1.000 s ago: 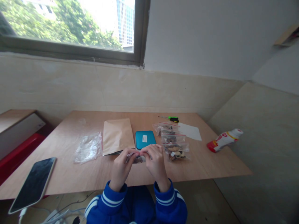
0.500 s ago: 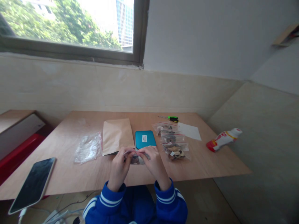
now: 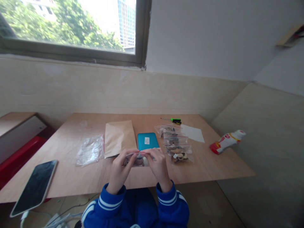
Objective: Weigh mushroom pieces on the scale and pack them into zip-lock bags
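Between both hands is a clear zip bag [image 3: 139, 162] with brownish pieces in it, too small to name. My left hand [image 3: 121, 167] pinches its top edge with thumb and fingers. My right hand [image 3: 156, 163] pinches the same edge close beside the left fingertips. A teal box [image 3: 145, 144] with a white label lies just beyond the hands. Right of it, several filled zip bags [image 3: 179, 154] overlap in a column, with brown and pale pieces inside.
On the wooden table [image 3: 95, 180] lie a brown paper bag [image 3: 120, 134], clear plastic bags [image 3: 90, 150], a tablet [image 3: 35, 186] with a cable, green-and-black screwdrivers [image 3: 176, 120] and white paper [image 3: 193, 133]. A red-and-white bottle [image 3: 226, 142] stands near the right edge.
My hands have shifted slightly, with the fingertips closer together along the bag's top edge. More of the bag and its brownish contents shows between them. The other things have stayed put.
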`<state>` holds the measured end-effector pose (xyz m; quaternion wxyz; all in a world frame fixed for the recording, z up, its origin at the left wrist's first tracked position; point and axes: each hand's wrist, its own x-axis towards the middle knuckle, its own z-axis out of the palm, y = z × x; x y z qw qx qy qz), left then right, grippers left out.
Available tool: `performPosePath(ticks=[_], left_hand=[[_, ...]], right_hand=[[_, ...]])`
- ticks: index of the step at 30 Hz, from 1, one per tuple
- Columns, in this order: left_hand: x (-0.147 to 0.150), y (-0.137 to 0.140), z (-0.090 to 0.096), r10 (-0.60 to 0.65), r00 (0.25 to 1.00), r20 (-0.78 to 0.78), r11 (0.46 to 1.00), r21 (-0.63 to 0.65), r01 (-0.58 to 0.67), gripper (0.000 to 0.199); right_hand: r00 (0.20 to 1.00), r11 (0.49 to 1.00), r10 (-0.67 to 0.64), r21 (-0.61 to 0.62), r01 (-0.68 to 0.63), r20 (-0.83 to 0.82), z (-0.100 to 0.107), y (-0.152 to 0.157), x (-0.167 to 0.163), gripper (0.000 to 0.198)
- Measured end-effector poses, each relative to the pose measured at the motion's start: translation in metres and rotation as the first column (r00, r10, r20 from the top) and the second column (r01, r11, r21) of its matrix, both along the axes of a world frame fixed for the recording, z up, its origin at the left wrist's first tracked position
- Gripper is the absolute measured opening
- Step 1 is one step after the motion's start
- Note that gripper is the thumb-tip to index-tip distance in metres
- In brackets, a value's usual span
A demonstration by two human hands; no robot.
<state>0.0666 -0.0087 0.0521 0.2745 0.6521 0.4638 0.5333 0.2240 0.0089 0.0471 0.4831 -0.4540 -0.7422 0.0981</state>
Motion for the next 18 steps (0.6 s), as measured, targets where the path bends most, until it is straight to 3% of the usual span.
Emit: performPosePath(ticks=[5,12,18], left_hand=[[-0.007,0.001,-0.002,0.106,0.994,-0.012,0.994,0.027,-0.105,0.013],[-0.006,0.002,0.002,0.084,0.995,-0.049,0.996,0.026,-0.082,0.014],[-0.01,0.002,-0.001,0.109,0.992,-0.06,0.993,0.043,-0.106,0.013]], right_hand=[[0.998,0.997,0.046,-0.072,-0.042,0.053,0.0,0.002,0.009,0.019],[0.999,0.999,0.022,-0.026,-0.021,0.042,-0.002,0.002,0.011,0.025],[0.994,0.991,0.086,-0.108,-0.079,0.065,0.003,0.002,0.018,0.015]])
